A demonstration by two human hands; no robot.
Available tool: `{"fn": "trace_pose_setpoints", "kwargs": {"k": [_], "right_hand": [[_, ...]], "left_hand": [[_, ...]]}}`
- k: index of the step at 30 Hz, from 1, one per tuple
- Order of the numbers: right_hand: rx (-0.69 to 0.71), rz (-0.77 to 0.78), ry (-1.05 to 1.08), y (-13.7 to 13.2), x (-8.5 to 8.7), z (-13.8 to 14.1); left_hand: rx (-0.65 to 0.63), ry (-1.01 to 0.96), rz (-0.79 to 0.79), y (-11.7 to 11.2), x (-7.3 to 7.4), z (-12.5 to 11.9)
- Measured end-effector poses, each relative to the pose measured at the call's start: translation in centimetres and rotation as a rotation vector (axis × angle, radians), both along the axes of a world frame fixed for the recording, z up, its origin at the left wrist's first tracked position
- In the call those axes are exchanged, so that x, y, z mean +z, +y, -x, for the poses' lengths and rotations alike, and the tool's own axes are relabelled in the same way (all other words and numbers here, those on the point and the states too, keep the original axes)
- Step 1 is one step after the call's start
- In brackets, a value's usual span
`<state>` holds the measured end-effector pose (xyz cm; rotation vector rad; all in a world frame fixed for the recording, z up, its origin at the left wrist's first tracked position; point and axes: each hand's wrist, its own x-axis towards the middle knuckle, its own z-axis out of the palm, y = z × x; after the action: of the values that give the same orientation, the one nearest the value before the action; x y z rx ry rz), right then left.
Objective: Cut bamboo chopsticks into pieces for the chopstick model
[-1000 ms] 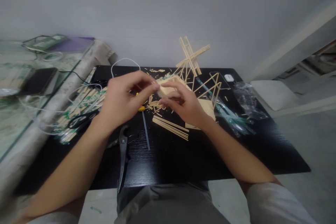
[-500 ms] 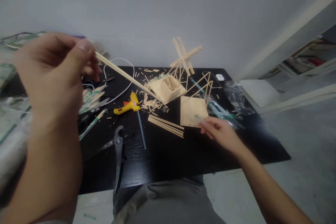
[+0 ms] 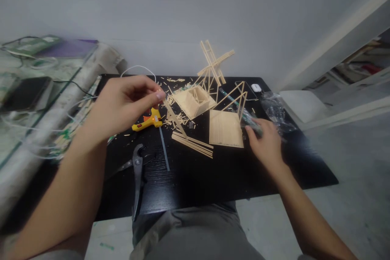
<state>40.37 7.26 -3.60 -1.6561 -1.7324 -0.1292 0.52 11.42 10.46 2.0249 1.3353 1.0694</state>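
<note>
Handling step, we judge: left hand pinching a stick, right hand (grip unclear) at a wrapper; next needs steadiness.

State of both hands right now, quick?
Left hand: closed, pinching at least one thin wooden stick.
Right hand: partly curled at the green-and-clear plastic wrapper; cannot tell whether it grips.

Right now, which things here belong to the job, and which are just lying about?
Likely part of the job:
slender wooden piece in the left hand
green-printed wrapping at the right hand
loose wooden sticks
yellow glue gun
wooden panel

Seemingly just lying about:
white case
clear plastic bag
</note>
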Motion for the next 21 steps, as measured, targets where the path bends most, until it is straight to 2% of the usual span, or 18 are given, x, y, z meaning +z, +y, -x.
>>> {"fn": "trace_pose_setpoints", "kwargs": {"k": [2,6,9,12,15,18,21], "right_hand": [[0.176,0.061,0.125,-0.9,1.1,2.8],[0.585,0.483,0.493,-1.6,2.6,8.1],[0.72,0.632,0.641,-1.2,2.7,10.2],[0.731,0.694,0.621,-0.7,2.6,10.1],[0.659,0.638,0.511,-0.6,2.7,8.5],[0.545,0.556,0.49,-0.7,3.0,6.3],[0.448,0.513,0.618,-0.8,3.3,4.7]], "left_hand": [[-0.056,-0.046,0.053,0.0,-0.3,-0.7],[-0.139,-0.136,0.144,-0.2,-1.4,-2.4],[-0.142,-0.185,0.176,-0.7,-2.5,-2.9],[-0.116,-0.223,0.205,-1.4,-4.0,-2.4],[-0.086,-0.214,0.269,-2.7,-5.9,-0.9],[-0.081,-0.105,0.333,-4.2,-8.0,0.8],[-0.134,0.095,0.325,-5.5,-9.6,2.1]]}}
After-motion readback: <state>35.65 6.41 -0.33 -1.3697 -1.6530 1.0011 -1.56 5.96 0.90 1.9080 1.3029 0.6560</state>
